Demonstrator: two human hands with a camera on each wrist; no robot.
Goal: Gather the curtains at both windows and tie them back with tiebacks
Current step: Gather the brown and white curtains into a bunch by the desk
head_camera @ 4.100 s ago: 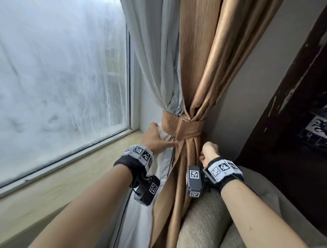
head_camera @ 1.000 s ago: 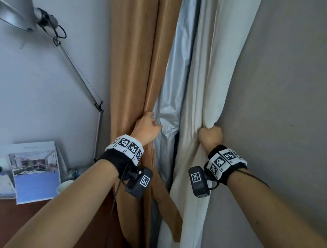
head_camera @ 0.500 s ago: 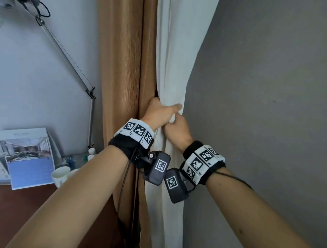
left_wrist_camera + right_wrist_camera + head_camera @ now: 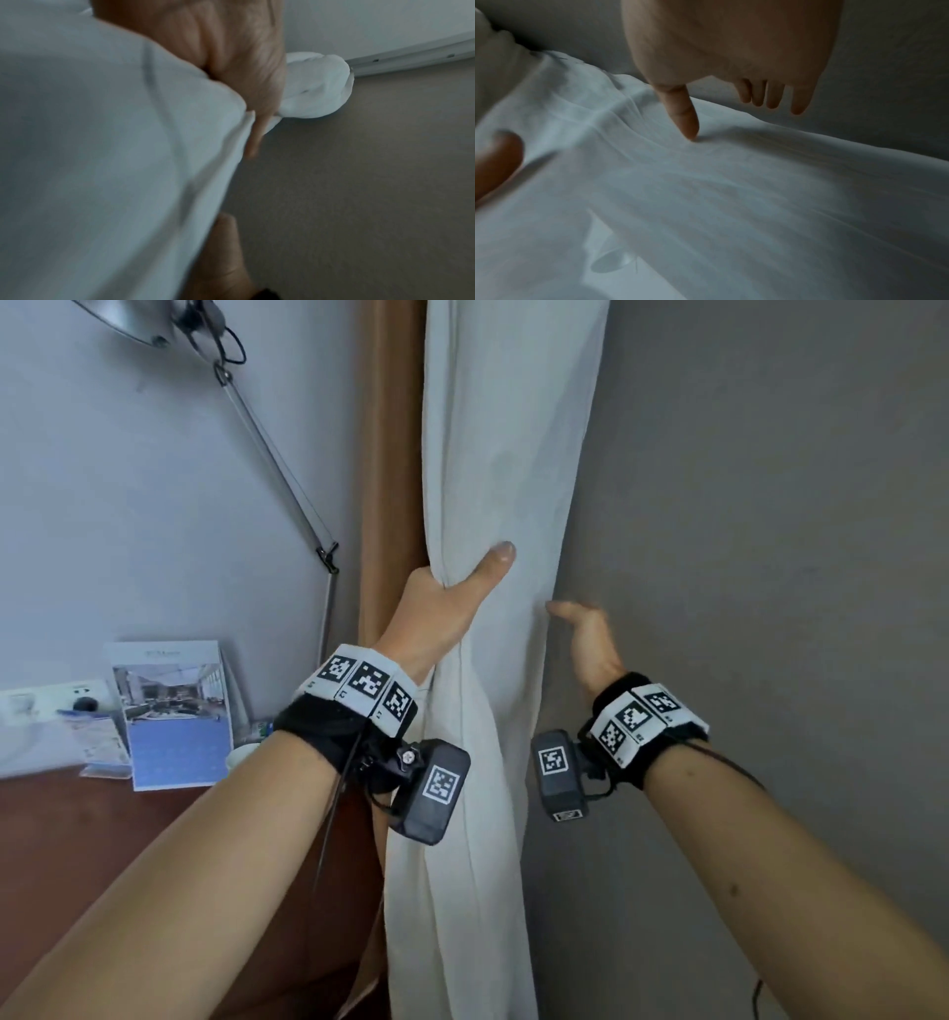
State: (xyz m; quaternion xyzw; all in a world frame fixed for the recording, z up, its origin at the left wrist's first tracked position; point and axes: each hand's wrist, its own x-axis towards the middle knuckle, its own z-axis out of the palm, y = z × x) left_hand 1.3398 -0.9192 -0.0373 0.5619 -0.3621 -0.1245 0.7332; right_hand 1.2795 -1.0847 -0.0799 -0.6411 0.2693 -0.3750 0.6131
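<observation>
— Since half a second ago the right hand (image 4: 590, 644) has let go of the white curtain (image 4: 493, 454) and drawn off to the right; both hands were bunched together on the fabric then.

— How does it sit at this moment?

— Fingers straight and spread, holding nothing; in the right wrist view only its thumb tip (image 4: 689, 130) touches the cloth (image 4: 706, 203), at the curtain's right edge, in front of the grey wall (image 4: 770, 557).

— And the left hand (image 4: 436, 613)?

— Wrapped round the gathered white curtain from the left, thumb laid across the front. The left wrist view shows fingers (image 4: 257, 81) curled over the bunched fabric (image 4: 102, 162).

— Which way does the curtain run?

— Its long axis is vertical: a narrow gathered column hanging from the top of the head view to the bottom, folds running up and down. A brown curtain (image 4: 390, 454) hangs just beside it on the left, touching it.

— Further out?

— A metal desk lamp (image 4: 154, 320) with a slanted arm, a brochure (image 4: 172, 716) leaning on the wall, a dark red desk (image 4: 77, 839).
</observation>
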